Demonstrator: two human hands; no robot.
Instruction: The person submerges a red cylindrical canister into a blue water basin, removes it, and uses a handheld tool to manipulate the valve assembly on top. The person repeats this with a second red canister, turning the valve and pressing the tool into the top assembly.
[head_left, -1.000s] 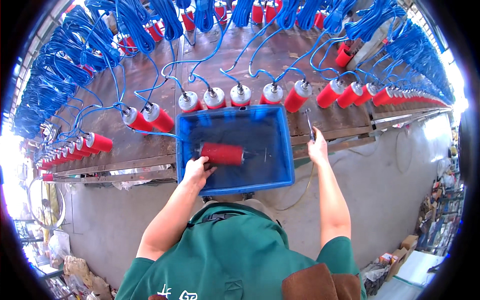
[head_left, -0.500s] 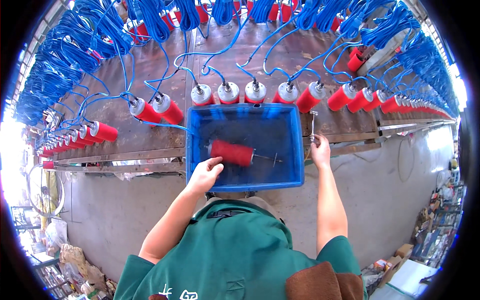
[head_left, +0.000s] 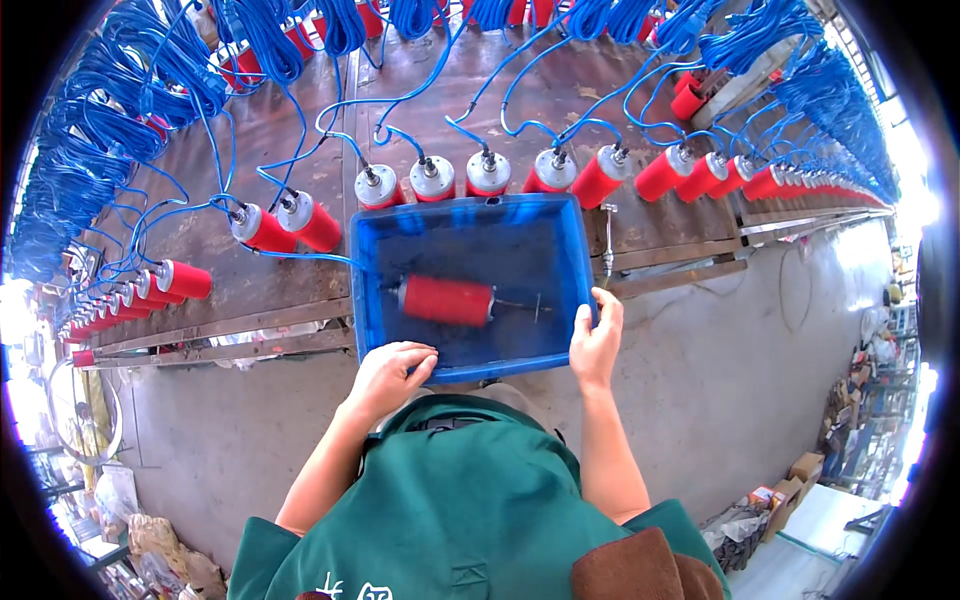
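Observation:
A blue tub [head_left: 470,372] of water sits against the near edge of the table. Inside it lies a red cylinder with metal ends [head_left: 447,301], a thin rod with a crosspiece sticking out of its right end and a blue cable running out over the tub's left wall. My left hand [head_left: 393,378] is closed at the near left corner, fingers over the rim. At the right wall, my right hand [head_left: 598,335] has its thumb and forefinger on either side of the rim. Just beyond it, a slim metal fitting [head_left: 609,240] rests at the table edge, untouched.
Red cylinders with metal caps [head_left: 488,172] and blue cables line the table edge on both sides of the tub. Coiled blue cables [head_left: 275,45] hang along the far side. A wooden rail [head_left: 680,284] runs below the tabletop. Cartons [head_left: 795,490] stand at lower right.
My right hand has let go of the metal fitting and moved onto the tub's right rim. My left hand has drawn back from the red cylinder to the near left rim. The view has shifted slightly.

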